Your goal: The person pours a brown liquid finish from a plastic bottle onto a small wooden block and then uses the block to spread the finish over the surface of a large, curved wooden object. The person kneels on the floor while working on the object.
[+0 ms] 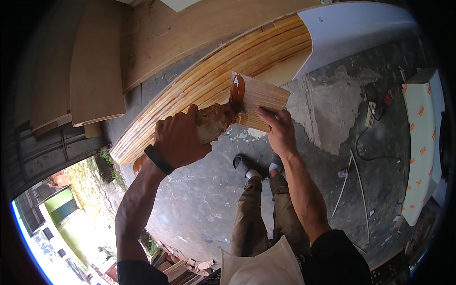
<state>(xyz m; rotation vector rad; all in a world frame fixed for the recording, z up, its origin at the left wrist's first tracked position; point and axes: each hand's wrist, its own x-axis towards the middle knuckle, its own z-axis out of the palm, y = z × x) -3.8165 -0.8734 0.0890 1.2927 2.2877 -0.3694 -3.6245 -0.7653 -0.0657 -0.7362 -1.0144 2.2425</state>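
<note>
My left hand (178, 140) is closed round a bottle-like container (213, 122), tilted onto its side and crusted with brown dried residue. Its narrow end touches or almost touches a thin, flat wooden piece (266, 99). A shiny reddish-amber puddle of what looks like glue (238, 89) lies along that piece's left edge. My right hand (279, 129) grips the piece at its near right edge, thumb on top and fingers underneath. Behind both hands stretches a long stack of narrow wooden strips (190, 88), streaked with amber.
Brown boards (97, 61) stand at the far left. A white curved sheet (356, 26) covers the stack's right end. On the right are a power strip (370, 114) with its cord, a bent thin strip (350, 180) and a white printed panel (420, 147). Wood scraps (183, 268) lie near left.
</note>
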